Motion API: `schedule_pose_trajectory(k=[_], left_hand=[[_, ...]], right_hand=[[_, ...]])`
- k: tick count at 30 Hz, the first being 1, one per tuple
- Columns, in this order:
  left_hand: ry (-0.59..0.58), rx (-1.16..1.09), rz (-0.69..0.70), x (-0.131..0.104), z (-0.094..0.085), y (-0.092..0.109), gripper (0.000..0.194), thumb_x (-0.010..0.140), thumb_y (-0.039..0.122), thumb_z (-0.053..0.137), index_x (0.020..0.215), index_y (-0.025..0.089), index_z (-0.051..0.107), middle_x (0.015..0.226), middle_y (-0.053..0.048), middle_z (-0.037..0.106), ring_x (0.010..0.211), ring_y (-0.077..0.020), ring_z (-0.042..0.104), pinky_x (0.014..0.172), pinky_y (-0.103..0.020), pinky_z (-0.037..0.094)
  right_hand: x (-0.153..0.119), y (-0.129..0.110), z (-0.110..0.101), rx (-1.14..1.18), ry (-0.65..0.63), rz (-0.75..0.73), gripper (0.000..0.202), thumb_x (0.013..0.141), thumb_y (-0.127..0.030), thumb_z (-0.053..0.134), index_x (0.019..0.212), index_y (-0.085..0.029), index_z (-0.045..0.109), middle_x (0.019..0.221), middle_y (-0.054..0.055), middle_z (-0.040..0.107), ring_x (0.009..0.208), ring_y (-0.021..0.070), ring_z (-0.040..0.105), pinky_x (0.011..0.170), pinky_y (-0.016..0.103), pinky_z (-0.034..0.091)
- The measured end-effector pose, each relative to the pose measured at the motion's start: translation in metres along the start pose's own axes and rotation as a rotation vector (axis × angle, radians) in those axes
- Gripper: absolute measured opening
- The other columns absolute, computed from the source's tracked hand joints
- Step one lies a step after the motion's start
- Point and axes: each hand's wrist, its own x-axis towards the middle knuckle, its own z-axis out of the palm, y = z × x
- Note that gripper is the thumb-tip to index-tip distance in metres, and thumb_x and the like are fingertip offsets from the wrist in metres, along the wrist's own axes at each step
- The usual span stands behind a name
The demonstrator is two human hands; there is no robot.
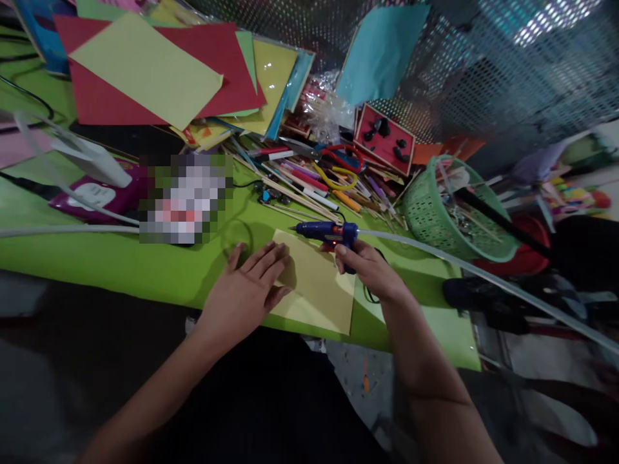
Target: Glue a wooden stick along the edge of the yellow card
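A blue hot glue gun (pixel 316 230) is gripped in my right hand (pixel 365 263), its nozzle pointing left and a small red light glowing on its body. From its back end runs a long whitish glue stick (pixel 425 241) toward the right. Below the gun, a pale yellow sheet of paper (pixel 319 290) lies on the green tabletop. My left hand (pixel 251 280) rests palm down at the sheet's left side, fingers stretched out, with nothing held in it.
Behind the sheet lie markers and sticks (pixel 309 183) with scissors (pixel 341 158). A green basket (pixel 435 212) stands at the right. Coloured paper (pixel 145 71) is stacked at back left, near a pixelated object (pixel 186 200) and a purple item (pixel 106 193).
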Motion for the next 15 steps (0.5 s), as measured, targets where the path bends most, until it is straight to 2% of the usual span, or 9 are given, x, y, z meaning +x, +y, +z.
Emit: schedule_pose_trajectory(k=[4, 10, 15], left_hand=[[0.004, -0.025, 0.000, 0.000, 0.000, 0.000, 0.050, 0.106, 0.037, 0.050, 0.153, 0.021, 0.053, 0.163, -0.011, 0.048, 0.152, -0.0319, 0.046, 0.129, -0.066, 0.024], [-0.010, -0.037, 0.001, -0.002, 0.001, -0.002, 0.050, 0.106, 0.039, 0.050, 0.154, 0.023, 0.051, 0.165, -0.009, 0.046, 0.154, -0.0294, 0.042, 0.132, -0.063, 0.020], [-0.006, -0.042, 0.000, -0.002, 0.001, -0.002, 0.047, 0.106, 0.038, 0.050, 0.151, 0.022, 0.053, 0.165, -0.008, 0.046, 0.154, -0.0296, 0.041, 0.132, -0.063, 0.020]], right_hand=[[0.005, 0.000, 0.005, -0.040, -0.026, 0.008, 0.057, 0.080, -0.081, 0.066, 0.079, -0.023, 0.069, 0.079, 0.005, 0.068, 0.068, 0.0178, 0.053, 0.061, 0.030, 0.044], [0.010, 0.003, 0.009, -0.102, 0.000, 0.008, 0.056, 0.081, -0.080, 0.067, 0.081, -0.023, 0.065, 0.071, 0.001, 0.061, 0.063, 0.0164, 0.051, 0.058, 0.031, 0.042], [0.012, 0.003, 0.011, -0.114, -0.004, 0.018, 0.060, 0.079, -0.084, 0.066, 0.078, -0.024, 0.063, 0.070, 0.002, 0.060, 0.063, 0.0177, 0.052, 0.058, 0.032, 0.044]])
